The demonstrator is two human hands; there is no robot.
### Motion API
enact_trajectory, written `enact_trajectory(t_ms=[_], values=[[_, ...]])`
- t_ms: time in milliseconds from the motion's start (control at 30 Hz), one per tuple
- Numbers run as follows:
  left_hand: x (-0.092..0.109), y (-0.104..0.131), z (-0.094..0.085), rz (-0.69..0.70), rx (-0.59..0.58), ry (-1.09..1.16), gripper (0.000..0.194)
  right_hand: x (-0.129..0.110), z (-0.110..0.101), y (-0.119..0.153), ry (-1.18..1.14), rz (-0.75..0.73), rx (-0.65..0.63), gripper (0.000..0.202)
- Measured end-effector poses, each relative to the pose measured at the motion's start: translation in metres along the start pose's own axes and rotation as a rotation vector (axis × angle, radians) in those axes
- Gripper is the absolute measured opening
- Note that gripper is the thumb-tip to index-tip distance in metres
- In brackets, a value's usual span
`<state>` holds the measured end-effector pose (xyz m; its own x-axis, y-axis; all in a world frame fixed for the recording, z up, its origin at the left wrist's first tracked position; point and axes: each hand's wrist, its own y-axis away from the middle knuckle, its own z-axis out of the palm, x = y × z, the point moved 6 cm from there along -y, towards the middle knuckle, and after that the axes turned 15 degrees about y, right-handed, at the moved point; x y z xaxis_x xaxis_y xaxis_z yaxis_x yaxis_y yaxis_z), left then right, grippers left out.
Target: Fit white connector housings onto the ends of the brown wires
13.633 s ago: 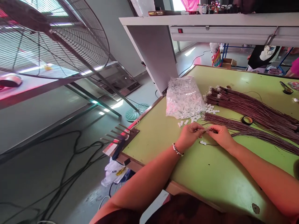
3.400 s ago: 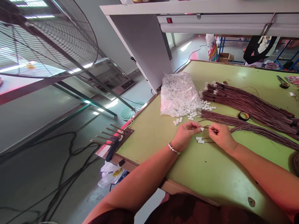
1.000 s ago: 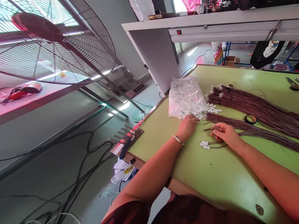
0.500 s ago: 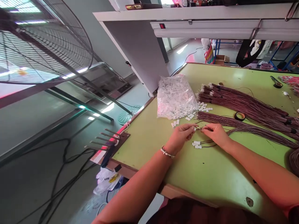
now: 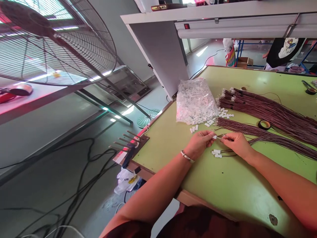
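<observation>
My left hand (image 5: 201,142) pinches a small white connector (image 5: 215,137) between thumb and fingertips. Facing it, my right hand (image 5: 235,142) is closed on thin brown wires, whose ends point at the connector. Whether the wire tips are inside the connector is too small to tell. Just below my hands lie a few white connectors (image 5: 217,152) with brown wires attached. Behind them are loose white connectors (image 5: 224,114) beside a clear plastic bag (image 5: 195,100) of more. Long bundles of brown wires (image 5: 269,110) stretch to the right.
A black tape roll (image 5: 264,124) lies between the wire bundles. On the green table (image 5: 160,145), a pronged rack (image 5: 140,145) sits at the left edge. A large fan (image 5: 74,43) stands at left, and a shelf (image 5: 210,13) spans overhead.
The camera view has turned left, so the scene sits further right. My hands remain near each other, and the white connector at my left fingertips now shows more clearly.
</observation>
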<state>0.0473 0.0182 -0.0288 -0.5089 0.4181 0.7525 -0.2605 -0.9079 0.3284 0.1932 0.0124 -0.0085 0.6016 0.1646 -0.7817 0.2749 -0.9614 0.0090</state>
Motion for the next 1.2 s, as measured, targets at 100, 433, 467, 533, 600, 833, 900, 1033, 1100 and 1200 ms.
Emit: enact_trajectory(t_ms=[100,433,467,533,600,833,900,1033,1100,1200], values=[[0.003,0.001,0.001,0.007,-0.037,-0.007,0.031,0.003,0.0,-0.001,0.038,-0.004,0.014,0.028],[0.007,0.003,0.002,-0.006,-0.077,-0.03,0.031,0.009,0.0,-0.001,0.129,-0.019,0.051,0.024],[0.007,0.002,0.001,0.007,-0.076,-0.061,0.031,0.01,0.001,-0.001,0.136,-0.021,0.049,0.023],[0.008,0.002,0.0,0.048,-0.071,-0.154,0.031,0.011,0.002,-0.001,0.16,-0.028,0.046,0.021],[0.01,0.001,0.0,0.091,-0.074,-0.269,0.031,0.009,0.0,-0.001,0.218,-0.049,0.051,0.02],[0.004,-0.001,0.002,0.076,-0.106,-0.404,0.034,-0.017,-0.003,0.012,0.692,-0.293,0.152,0.017],[-0.001,-0.001,0.004,0.036,-0.111,-0.345,0.036,-0.02,0.002,0.015,0.817,-0.368,0.189,0.019],[-0.006,-0.001,0.007,0.022,-0.102,-0.281,0.034,-0.015,0.005,0.013,0.786,-0.341,0.196,0.019],[-0.005,-0.001,0.007,0.029,-0.09,-0.271,0.033,-0.012,0.002,0.011,0.652,-0.263,0.175,0.013],[-0.003,0.0,0.007,0.024,-0.079,-0.262,0.03,-0.011,-0.003,0.009,0.503,-0.209,0.139,0.009]])
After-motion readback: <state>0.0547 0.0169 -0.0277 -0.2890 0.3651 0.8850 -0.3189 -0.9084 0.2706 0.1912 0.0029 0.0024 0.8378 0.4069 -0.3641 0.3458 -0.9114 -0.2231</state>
